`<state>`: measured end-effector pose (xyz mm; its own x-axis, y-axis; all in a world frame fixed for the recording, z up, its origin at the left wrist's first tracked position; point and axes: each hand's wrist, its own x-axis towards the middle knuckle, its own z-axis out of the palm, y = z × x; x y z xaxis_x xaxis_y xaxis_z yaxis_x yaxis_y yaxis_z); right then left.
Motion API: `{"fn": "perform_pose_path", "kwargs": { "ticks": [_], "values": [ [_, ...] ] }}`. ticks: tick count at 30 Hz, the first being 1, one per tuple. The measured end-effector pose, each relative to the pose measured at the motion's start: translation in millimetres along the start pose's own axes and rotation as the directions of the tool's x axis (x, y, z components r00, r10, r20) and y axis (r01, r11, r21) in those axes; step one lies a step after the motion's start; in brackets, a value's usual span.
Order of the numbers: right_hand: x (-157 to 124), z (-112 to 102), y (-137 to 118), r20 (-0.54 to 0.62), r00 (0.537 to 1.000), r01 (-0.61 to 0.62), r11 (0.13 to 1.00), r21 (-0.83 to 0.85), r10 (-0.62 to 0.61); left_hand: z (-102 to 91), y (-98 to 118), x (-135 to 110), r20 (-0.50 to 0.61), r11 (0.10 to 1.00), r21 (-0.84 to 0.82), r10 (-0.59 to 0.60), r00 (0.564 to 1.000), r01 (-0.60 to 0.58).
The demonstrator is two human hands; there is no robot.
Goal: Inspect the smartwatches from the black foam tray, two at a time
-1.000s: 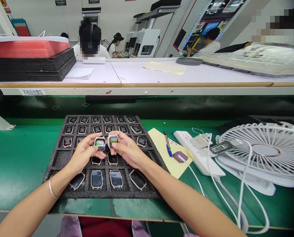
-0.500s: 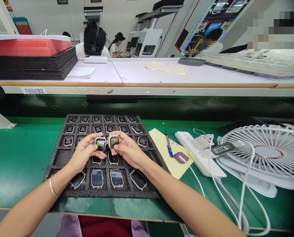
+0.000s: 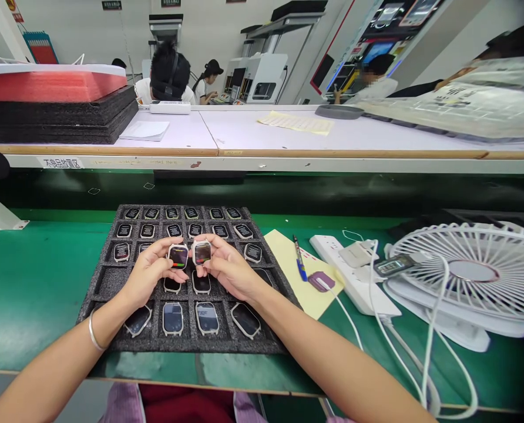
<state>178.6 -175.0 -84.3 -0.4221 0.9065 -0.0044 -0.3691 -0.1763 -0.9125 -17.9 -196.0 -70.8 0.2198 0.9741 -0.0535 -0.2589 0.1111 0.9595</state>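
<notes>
Above the middle of a black foam tray [image 3: 107,284], my left hand [image 3: 150,270] is closed on a smartwatch body [image 3: 178,257] with a pale case and no strap. Its lit screen faces me and shows coloured bands. Close beside it, my right hand [image 3: 229,267] grips a second smartwatch body [image 3: 201,252], also lit, with its thumb at the lower edge of the screen. Several more watch bodies lie in the tray's compartments, such as a dark-screened one [image 3: 173,318] in the front row. Those in the back rows show small white text. My hands hide part of the middle rows.
Right of the tray lie a yellow sheet [image 3: 319,302], a blue marker [image 3: 300,258], a purple charging pad [image 3: 321,281], a white power strip [image 3: 354,276] with cables and a white fan [image 3: 473,270]. A raised shelf [image 3: 227,129] holds stacked foam [image 3: 59,111]. Other people sit beyond it.
The screens of both held watches have switched from green bands to darker pictures with red and other colours. My hands stay in nearly the same place.
</notes>
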Motion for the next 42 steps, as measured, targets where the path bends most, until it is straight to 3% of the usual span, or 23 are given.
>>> {"fn": "perform_pose_path", "kwargs": {
  "ticks": [8, 17, 21, 25, 32, 42],
  "values": [
    [9, 3, -8, 0.063, 0.994, 0.088, 0.996, 0.019, -0.089, 1.4, 14, 4, -0.026, 0.997, -0.068, 0.022, 0.999, -0.023],
    [33, 30, -72, 0.132, 0.957, 0.26, 0.966, -0.009, -0.257, 15.0, 74, 11, 0.013, 0.96, -0.036, 0.277, 0.961, -0.277],
    [40, 44, -107, 0.179, 0.918, 0.367, 0.929, -0.051, -0.353, 25.4, 105, 15, 0.04, 0.913, -0.006, 0.408, 0.912, -0.408],
    [39, 57, -138, 0.26, 0.872, 0.443, 0.895, -0.058, -0.415, 32.9, 129, 19, 0.077, 0.834, 0.047, 0.546, 0.834, -0.551],
    [32, 65, -161, 0.359, 0.793, 0.556, 0.825, -0.098, -0.492, 40.1, 147, 26, 0.124, 0.668, 0.123, 0.723, 0.68, -0.734],
    [18, 70, -169, 0.387, 0.76, 0.619, 0.763, -0.185, -0.523, 43.9, 150, 21, 0.14, 0.618, 0.138, 0.762, 0.633, -0.774]
  ]
}}
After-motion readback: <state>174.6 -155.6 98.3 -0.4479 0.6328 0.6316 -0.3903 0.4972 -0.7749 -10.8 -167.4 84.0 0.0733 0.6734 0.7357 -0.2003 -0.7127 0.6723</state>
